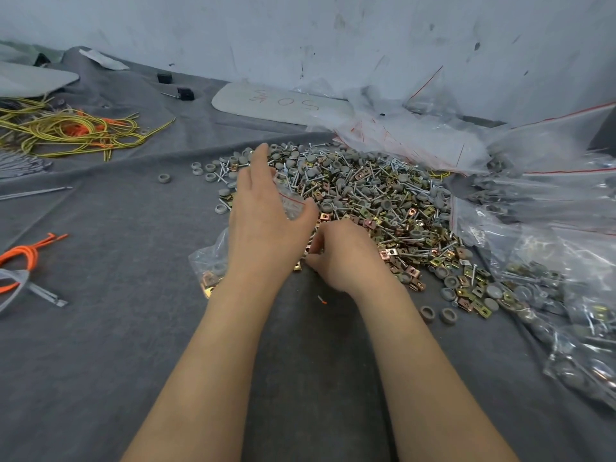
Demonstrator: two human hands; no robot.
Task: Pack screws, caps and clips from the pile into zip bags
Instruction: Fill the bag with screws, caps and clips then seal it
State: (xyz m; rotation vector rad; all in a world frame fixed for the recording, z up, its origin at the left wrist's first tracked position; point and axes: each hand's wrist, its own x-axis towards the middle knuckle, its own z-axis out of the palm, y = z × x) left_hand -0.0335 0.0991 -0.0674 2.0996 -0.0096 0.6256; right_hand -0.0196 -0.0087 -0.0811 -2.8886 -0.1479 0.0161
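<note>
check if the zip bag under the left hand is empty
No, gold clips and a grey cap show through the lower end of the zip bag, which sticks out beside the left hand.

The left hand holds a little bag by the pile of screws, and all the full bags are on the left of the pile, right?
Not quite. The full bags lie to the right of the pile, not the left, as the head view shows. The left hand does hold a little bag by the pile.

A workshop packing bench: hardware pile (pixel 383 201), wire bundles (pixel 66 131), scuffed wall (pixel 300 35).
</note>
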